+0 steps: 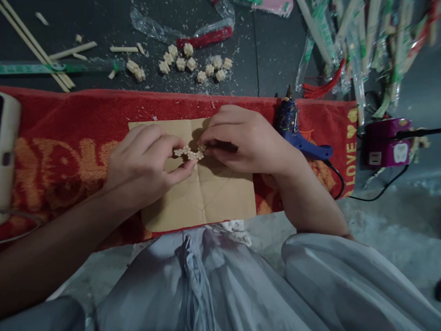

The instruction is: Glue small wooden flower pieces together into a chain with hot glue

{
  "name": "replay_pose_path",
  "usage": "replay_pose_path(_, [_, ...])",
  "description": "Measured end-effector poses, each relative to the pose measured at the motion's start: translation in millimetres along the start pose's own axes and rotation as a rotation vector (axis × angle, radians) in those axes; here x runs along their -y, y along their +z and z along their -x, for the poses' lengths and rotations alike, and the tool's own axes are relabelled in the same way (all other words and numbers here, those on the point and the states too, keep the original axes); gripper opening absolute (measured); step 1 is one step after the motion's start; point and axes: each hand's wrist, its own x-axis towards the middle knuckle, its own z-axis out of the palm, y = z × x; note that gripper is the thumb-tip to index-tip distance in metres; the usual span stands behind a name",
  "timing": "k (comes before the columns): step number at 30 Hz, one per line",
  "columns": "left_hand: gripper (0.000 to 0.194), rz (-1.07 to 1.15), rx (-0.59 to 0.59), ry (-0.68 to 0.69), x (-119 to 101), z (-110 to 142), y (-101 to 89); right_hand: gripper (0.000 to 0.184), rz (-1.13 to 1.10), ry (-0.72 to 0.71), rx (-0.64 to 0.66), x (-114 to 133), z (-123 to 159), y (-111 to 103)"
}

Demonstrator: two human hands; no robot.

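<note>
Between my hands is a short curved chain of pale wooden stick clusters [190,154], held just over a creased sheet of brown paper [175,207]. My left hand [144,158] pinches its left and lower side between thumb and fingers. The fingertips of my right hand [239,139] close on its right end, partly hiding it. Faint pencil lines show on the paper below. Beyond the hands, several similar small wooden clusters [180,64] lie loose on the dark table.
A blue glue gun [304,142] rests on the red towel [62,131] to the right, its cord running past a purple box [386,142]. Wrapped sticks [369,35] pile up at the far right. Long chopsticks [33,38] lie far left, above a phone-like device [6,153].
</note>
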Motion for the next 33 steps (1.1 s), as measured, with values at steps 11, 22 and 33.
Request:
replay_pose_path(11, [0.033,-0.006,-0.018,-0.125,-6.4,-2.6,-6.5,0.026,-0.117,0.052,-0.033,7.2,-4.3,-9.4])
replay_pose_path(22, [0.029,-0.022,-0.061,-0.028,-8.1,-3.9,-14.3,0.022,-0.099,0.052,-0.092,8.8,-4.1,-3.2])
replay_pose_path(33, [0.029,0.005,-0.105,-0.035,-6.9,-6.3,-16.7,0.016,-0.104,-0.113,-0.316,6.3,-3.6,2.7])
